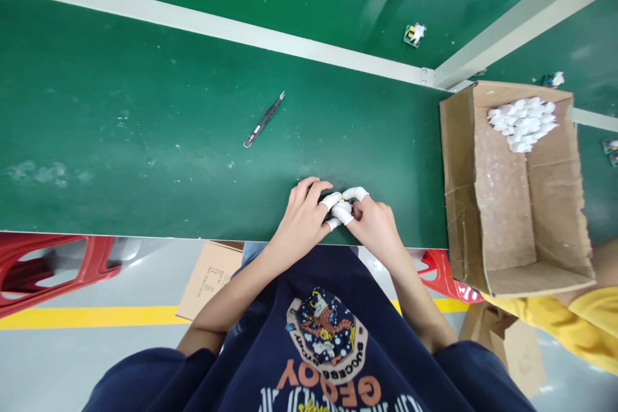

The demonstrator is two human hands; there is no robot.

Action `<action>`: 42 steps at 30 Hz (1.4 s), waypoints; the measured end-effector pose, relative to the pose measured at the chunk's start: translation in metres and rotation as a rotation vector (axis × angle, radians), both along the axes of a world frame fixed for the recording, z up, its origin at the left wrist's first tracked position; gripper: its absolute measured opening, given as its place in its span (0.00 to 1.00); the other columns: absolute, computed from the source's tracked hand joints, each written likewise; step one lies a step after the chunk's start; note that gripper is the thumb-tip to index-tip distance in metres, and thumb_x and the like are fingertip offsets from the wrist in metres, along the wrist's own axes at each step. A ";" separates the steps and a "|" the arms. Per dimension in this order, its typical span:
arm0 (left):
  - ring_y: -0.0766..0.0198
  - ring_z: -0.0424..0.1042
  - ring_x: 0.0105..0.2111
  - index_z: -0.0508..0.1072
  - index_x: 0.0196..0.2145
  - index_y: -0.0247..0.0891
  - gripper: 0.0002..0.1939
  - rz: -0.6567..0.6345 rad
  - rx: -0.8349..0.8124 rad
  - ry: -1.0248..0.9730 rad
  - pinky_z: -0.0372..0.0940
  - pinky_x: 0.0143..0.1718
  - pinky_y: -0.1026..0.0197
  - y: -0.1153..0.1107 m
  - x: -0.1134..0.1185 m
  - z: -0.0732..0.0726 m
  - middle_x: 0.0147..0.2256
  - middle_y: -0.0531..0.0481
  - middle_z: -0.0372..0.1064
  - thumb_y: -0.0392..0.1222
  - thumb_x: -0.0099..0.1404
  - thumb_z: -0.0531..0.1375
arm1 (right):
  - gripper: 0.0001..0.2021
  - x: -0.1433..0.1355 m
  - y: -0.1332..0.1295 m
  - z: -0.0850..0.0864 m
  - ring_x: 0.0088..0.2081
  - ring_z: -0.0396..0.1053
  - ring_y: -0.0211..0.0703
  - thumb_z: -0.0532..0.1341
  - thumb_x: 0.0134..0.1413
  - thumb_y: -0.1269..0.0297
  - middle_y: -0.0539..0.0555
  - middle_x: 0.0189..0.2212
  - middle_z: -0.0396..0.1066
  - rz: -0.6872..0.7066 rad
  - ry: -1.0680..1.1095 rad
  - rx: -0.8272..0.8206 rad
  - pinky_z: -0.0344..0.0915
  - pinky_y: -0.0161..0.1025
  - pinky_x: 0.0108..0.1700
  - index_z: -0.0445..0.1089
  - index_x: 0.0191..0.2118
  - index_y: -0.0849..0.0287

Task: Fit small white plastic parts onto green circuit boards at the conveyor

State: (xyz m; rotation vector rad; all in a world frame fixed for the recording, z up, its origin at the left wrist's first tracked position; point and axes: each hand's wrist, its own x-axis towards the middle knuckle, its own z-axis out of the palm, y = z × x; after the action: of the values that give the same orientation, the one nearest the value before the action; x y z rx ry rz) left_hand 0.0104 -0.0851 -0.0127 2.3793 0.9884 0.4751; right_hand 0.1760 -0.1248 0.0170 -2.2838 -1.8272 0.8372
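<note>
Near the front edge of the green table (203, 161), my left hand (309, 209) and my right hand (369, 215) meet around a small white piece (342, 208) with a bit of yellow on it. White finger covers are on the thumb and a finger of each hand. Both hands pinch the piece from its two sides; most of it is hidden by the fingertips. Black tweezers (264, 120) lie on the table, up and to the left of my hands.
An open cardboard box (506, 206) at the right holds a pile of white pieces (523, 122). Behind a pale metal rail (290, 45) sits a small white-and-yellow item (414, 34). A person's yellow sleeve (560, 328) shows at the lower right. Red stools stand below.
</note>
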 end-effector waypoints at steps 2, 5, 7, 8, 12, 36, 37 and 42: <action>0.45 0.54 0.58 0.71 0.47 0.35 0.14 -0.003 -0.001 0.009 0.57 0.55 0.44 0.000 0.000 0.000 0.54 0.40 0.62 0.38 0.62 0.60 | 0.16 0.002 0.000 -0.002 0.20 0.60 0.39 0.55 0.59 0.52 0.46 0.18 0.63 0.022 0.059 0.020 0.51 0.35 0.27 0.69 0.41 0.60; 0.46 0.53 0.58 0.70 0.48 0.35 0.16 -0.005 -0.006 0.010 0.56 0.56 0.45 0.002 0.000 0.000 0.55 0.41 0.62 0.40 0.62 0.61 | 0.17 0.010 -0.003 -0.007 0.20 0.57 0.37 0.56 0.59 0.53 0.45 0.18 0.60 0.007 0.131 0.068 0.53 0.35 0.28 0.69 0.44 0.61; 0.46 0.54 0.58 0.70 0.49 0.36 0.17 0.001 -0.015 0.005 0.56 0.55 0.45 0.003 -0.001 0.000 0.55 0.41 0.62 0.41 0.62 0.61 | 0.18 0.018 -0.008 -0.009 0.20 0.57 0.36 0.58 0.58 0.53 0.45 0.19 0.59 0.018 0.261 0.097 0.56 0.34 0.27 0.69 0.48 0.61; 0.47 0.54 0.58 0.70 0.49 0.36 0.17 0.001 -0.022 0.004 0.56 0.55 0.45 0.003 -0.001 0.000 0.55 0.41 0.62 0.41 0.62 0.61 | 0.19 0.023 -0.011 -0.010 0.20 0.56 0.35 0.58 0.58 0.54 0.45 0.20 0.59 0.042 0.344 0.105 0.57 0.33 0.27 0.69 0.50 0.60; 0.48 0.55 0.58 0.70 0.49 0.37 0.18 -0.016 -0.045 0.001 0.56 0.55 0.46 0.005 -0.002 0.000 0.55 0.42 0.63 0.41 0.62 0.62 | 0.20 0.035 -0.022 -0.014 0.21 0.55 0.34 0.60 0.59 0.58 0.45 0.22 0.60 0.130 0.443 0.164 0.58 0.32 0.28 0.68 0.55 0.57; 0.48 0.56 0.58 0.69 0.48 0.38 0.17 0.006 0.008 -0.024 0.57 0.55 0.46 0.004 0.002 -0.001 0.51 0.43 0.67 0.42 0.61 0.63 | 0.16 -0.003 -0.050 -0.005 0.25 0.69 0.43 0.48 0.65 0.64 0.58 0.25 0.73 0.291 -0.216 -0.017 0.49 0.38 0.26 0.73 0.35 0.62; 0.49 0.56 0.58 0.69 0.48 0.38 0.17 0.005 0.012 -0.028 0.57 0.55 0.46 0.004 0.001 -0.002 0.51 0.43 0.67 0.42 0.62 0.63 | 0.17 -0.002 -0.050 -0.006 0.25 0.69 0.42 0.48 0.65 0.64 0.58 0.25 0.73 0.286 -0.215 -0.001 0.49 0.38 0.26 0.72 0.35 0.62; 0.49 0.56 0.58 0.69 0.49 0.37 0.17 0.002 0.016 -0.031 0.57 0.55 0.47 0.002 0.001 -0.002 0.51 0.43 0.66 0.41 0.62 0.63 | 0.17 0.008 -0.050 -0.003 0.22 0.67 0.39 0.52 0.63 0.55 0.51 0.21 0.71 0.213 -0.010 0.027 0.52 0.36 0.27 0.71 0.33 0.61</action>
State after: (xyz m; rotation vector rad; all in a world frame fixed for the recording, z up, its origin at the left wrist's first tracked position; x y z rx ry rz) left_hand 0.0109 -0.0835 -0.0147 2.3777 0.9768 0.5213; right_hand 0.1837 -0.1751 0.0145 -2.1069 -2.1006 0.8246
